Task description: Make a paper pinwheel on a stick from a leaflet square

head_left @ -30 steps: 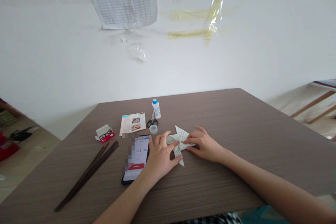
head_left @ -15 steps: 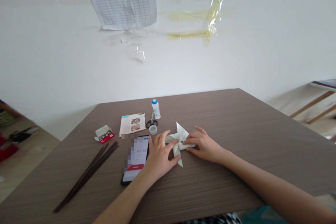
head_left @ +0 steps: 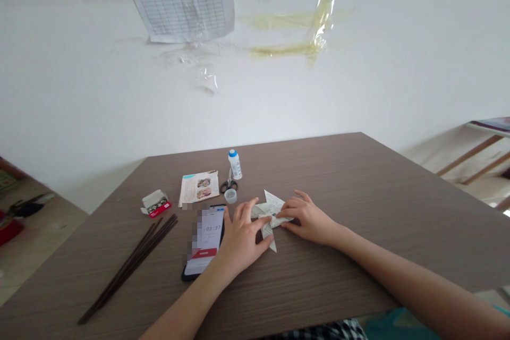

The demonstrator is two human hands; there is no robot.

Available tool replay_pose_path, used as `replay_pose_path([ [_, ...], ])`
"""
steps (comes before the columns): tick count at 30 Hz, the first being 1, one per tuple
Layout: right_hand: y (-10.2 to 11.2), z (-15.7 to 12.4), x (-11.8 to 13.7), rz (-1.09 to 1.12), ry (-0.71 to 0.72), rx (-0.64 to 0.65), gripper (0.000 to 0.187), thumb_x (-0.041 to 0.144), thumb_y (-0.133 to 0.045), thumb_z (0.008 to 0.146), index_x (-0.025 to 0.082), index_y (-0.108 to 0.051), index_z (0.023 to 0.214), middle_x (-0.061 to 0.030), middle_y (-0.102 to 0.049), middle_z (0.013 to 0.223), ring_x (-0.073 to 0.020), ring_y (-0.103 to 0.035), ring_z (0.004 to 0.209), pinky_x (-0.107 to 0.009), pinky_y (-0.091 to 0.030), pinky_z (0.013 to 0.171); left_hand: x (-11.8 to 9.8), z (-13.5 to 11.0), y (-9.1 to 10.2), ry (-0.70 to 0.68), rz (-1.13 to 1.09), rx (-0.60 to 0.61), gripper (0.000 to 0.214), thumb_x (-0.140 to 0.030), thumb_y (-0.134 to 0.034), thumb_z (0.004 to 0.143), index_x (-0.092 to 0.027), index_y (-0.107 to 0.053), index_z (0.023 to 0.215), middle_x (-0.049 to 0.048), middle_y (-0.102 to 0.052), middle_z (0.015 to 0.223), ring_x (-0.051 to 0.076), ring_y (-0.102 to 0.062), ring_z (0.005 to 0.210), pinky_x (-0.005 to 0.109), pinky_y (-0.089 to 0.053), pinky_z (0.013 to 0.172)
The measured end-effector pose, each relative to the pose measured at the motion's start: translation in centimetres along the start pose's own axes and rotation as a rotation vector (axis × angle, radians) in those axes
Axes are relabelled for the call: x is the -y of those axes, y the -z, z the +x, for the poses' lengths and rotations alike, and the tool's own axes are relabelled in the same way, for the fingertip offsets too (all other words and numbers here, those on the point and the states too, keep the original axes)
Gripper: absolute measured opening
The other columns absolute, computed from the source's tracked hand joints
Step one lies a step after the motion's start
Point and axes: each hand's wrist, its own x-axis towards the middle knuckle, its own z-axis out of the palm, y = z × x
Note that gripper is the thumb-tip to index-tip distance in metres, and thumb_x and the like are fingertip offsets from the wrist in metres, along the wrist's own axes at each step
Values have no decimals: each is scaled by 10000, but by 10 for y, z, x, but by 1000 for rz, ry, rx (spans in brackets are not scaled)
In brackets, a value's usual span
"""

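Observation:
A folded piece of printed paper [head_left: 274, 203] with pointed flaps lies on the brown wooden table [head_left: 358, 191]. My left hand [head_left: 241, 236] rests on its left side, with the fingers curled onto the paper and the thumb beside its lower point. My right hand [head_left: 308, 218] presses the right side, fingertips pinched down at the paper's middle. Both hands hold the paper flat against the table.
A phone [head_left: 204, 241] showing a timer lies left of my left hand. Behind it are a booklet [head_left: 200, 187], scissors [head_left: 229, 184], a small glue bottle [head_left: 235, 163] and its cap [head_left: 230, 195]. A small red box [head_left: 154, 204] and several dark sticks [head_left: 129, 265] lie farther left.
The hands have barely shifted on the paper; the fingertips have closed in slightly at its middle. The phone timer has advanced by a second.

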Motion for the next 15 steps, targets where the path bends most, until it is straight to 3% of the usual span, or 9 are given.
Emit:
replay_pose_path([
  [10,-1,1,0,0,-3,-5,302,184,-899,1141,301,-1004,1399,-115,-970,1291,-356,-917,1311,-772,-471,1508,-1,0,-2,26,-22,-2,408,-330,-1041,1062,-382,-1018,1466,183,-683,1939,583,-615,1793,1027,-384,1469],
  [15,1,1,-1,22,-32,35,308,218,-897,1155,325,-992,1427,-107,-968,1360,-355,-902,1369,-783,-437,1528,6,0,-16,23,-44,-41,631,-355,-1089,1006,-391,-933,1617,192,-668,1927,565,-623,1778,1014,-425,1450],
])
